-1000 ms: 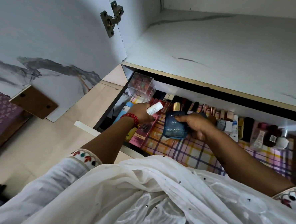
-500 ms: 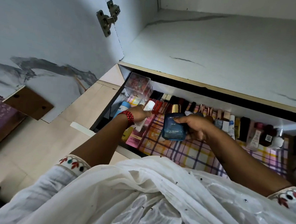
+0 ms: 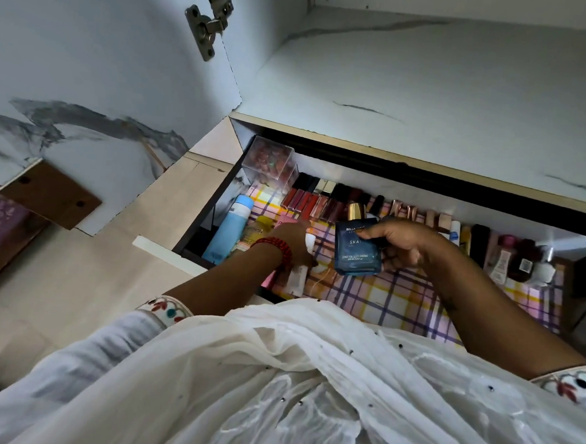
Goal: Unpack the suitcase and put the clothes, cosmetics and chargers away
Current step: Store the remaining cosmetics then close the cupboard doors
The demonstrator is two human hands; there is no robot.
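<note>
An open drawer [image 3: 194, 236] lined with checked paper holds rows of cosmetics. My left hand [image 3: 292, 242] reaches down into its left part and holds a white tube [image 3: 298, 277], which lies low over the pink boxes there. My right hand [image 3: 400, 245] grips a square blue cologne bottle [image 3: 356, 249] with a gold cap, held upright above the middle of the drawer. A light blue spray can [image 3: 229, 231] lies along the drawer's left wall.
A row of lipsticks [image 3: 320, 199] lines the drawer's back. Small bottles [image 3: 522, 263] stand at the back right. A clear box of red items [image 3: 271, 158] sits in the back left corner. The marble-patterned shelf [image 3: 430, 93] overhangs the drawer. An open cupboard door [image 3: 88, 72] hangs at left.
My left hand has lowered the white tube from up in the air down towards the drawer's front left. My right hand still holds the blue bottle in about the same place.
</note>
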